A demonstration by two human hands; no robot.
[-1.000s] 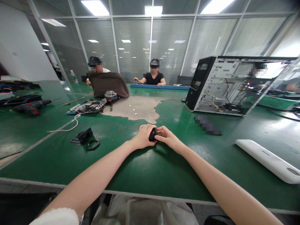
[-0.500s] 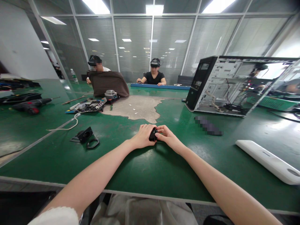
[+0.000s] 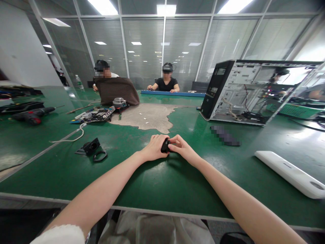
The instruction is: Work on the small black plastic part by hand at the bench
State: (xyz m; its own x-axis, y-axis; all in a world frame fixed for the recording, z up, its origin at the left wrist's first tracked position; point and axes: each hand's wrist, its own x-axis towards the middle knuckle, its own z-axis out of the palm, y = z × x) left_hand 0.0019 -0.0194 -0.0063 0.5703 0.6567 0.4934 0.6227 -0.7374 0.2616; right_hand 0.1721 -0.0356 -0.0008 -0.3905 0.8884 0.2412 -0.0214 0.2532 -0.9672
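your left hand (image 3: 154, 148) and right hand (image 3: 180, 147) both pinch the small black part (image 3: 165, 146) over the green surface (image 3: 157, 183); keep each grip snug, fingers off its face.

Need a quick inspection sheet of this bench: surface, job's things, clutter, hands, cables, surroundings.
Surface: green table mat, worn through to a bare grey patch at the middle.
Job's things: small black part, held between both hands just above the mat.
Clutter: black lens-like housing with loose ring, circuit board, power drill, white bar.
Hands: left hand wraps the part; right hand pinches its end with the fingertips.
Cables: white cable trails from the board; loose wiring inside the open PC case.
Surroundings: two people seated at the far side; glass partitions with blinds behind.
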